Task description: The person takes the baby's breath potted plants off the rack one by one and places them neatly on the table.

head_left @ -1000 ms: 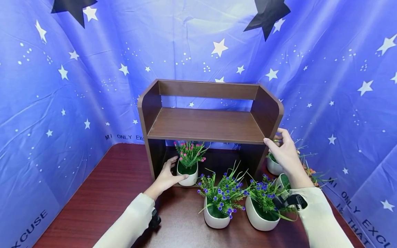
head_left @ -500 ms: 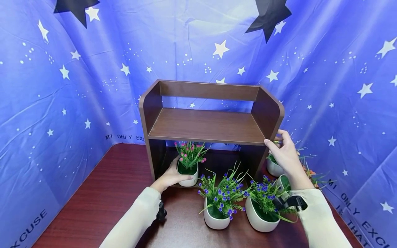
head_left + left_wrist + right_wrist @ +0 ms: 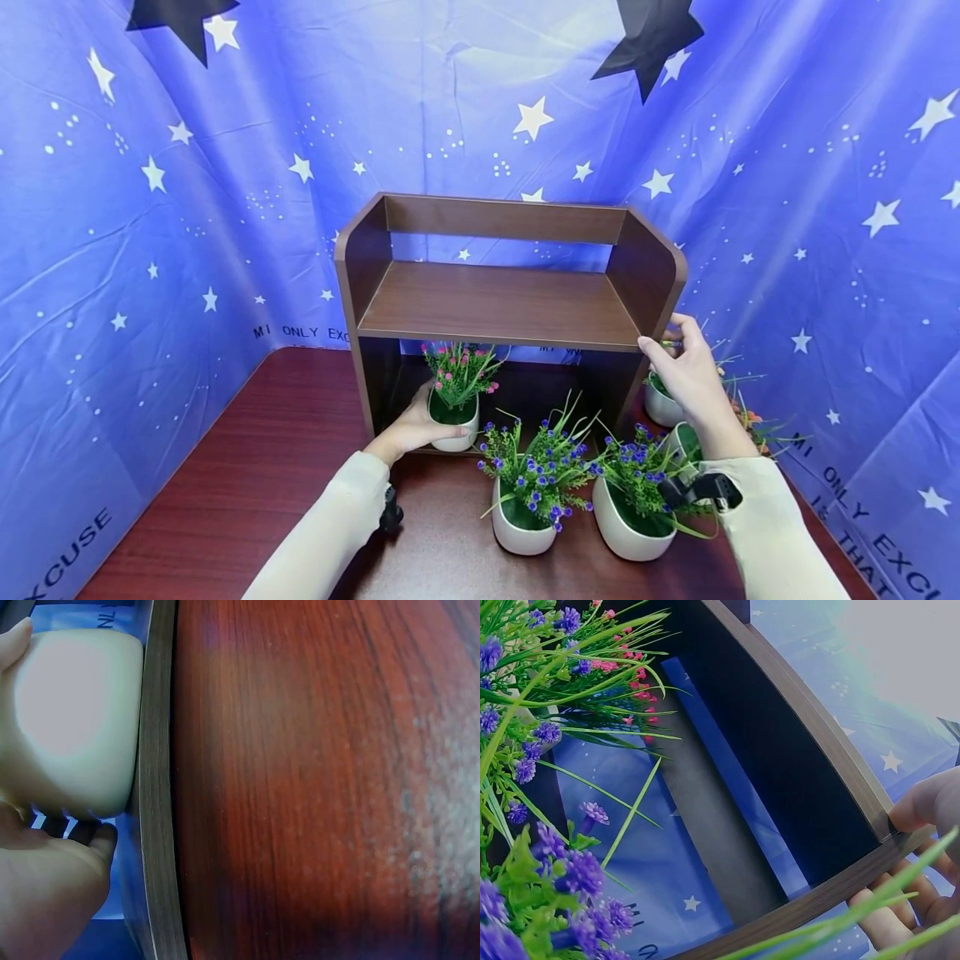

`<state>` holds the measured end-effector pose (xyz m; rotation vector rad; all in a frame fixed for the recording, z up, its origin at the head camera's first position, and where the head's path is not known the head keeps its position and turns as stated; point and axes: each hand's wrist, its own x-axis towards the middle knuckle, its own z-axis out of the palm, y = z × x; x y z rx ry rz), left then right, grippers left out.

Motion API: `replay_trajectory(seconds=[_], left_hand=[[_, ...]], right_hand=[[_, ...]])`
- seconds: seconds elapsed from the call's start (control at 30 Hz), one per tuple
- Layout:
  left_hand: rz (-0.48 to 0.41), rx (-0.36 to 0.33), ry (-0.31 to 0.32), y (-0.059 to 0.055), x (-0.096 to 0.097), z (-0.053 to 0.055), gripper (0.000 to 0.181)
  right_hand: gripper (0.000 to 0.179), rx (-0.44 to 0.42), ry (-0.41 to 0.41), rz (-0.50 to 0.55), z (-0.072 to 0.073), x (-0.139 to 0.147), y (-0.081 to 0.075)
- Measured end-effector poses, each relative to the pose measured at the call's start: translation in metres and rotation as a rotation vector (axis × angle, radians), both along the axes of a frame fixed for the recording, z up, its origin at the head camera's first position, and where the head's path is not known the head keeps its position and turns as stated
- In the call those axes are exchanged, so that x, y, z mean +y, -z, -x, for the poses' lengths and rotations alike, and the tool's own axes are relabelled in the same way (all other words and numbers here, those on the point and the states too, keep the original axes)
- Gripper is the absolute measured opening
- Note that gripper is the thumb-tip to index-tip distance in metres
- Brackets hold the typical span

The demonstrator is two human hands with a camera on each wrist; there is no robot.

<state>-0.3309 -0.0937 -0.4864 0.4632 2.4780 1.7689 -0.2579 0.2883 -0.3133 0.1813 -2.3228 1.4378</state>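
A white pot of pink flowers (image 3: pixel 454 417) stands on the lower level of a brown two-tier shelf (image 3: pixel 495 300), near its left side. My left hand (image 3: pixel 417 427) grips this pot, thumb across the front and fingers round the far left side, partly hidden. In the left wrist view the white pot (image 3: pixel 75 724) sits just behind the shelf's front edge strip (image 3: pixel 159 795). At the shelf's right panel, my right hand (image 3: pixel 693 371) holds the edge, thumb on the front by the middle board. The right wrist view shows the thumb and fingers (image 3: pixel 922 896) on either side of that panel.
Two white pots with purple flowers (image 3: pixel 522 533) (image 3: pixel 637 533) stand on the reddish-brown table (image 3: pixel 225 467) before the shelf. More pots (image 3: pixel 663 407), with orange flowers nearby, stand right of it, partly behind my right arm. A blue star-patterned curtain (image 3: pixel 225 208) encloses the table.
My left hand has moved right and closed round the pot of pink flowers, its fingers passing behind the pot. The right hand stays on the shelf's panel.
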Motion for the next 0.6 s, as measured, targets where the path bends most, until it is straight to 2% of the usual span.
replay_trajectory(seconds=[0.37, 0.6], left_hand=[[0.006, -0.009, -0.028, -0.001, -0.0012, -0.0033, 0.114], [0.045, 0.002, -0.043, -0.0031, -0.0007, -0.0079, 0.113]], right_hand=[[0.054, 0.005, -0.012, 0.01, 0.0007, 0.0003, 0.0008], [0.054, -0.002, -0.02, 0.006, 0.0002, 0.0007, 0.0004]])
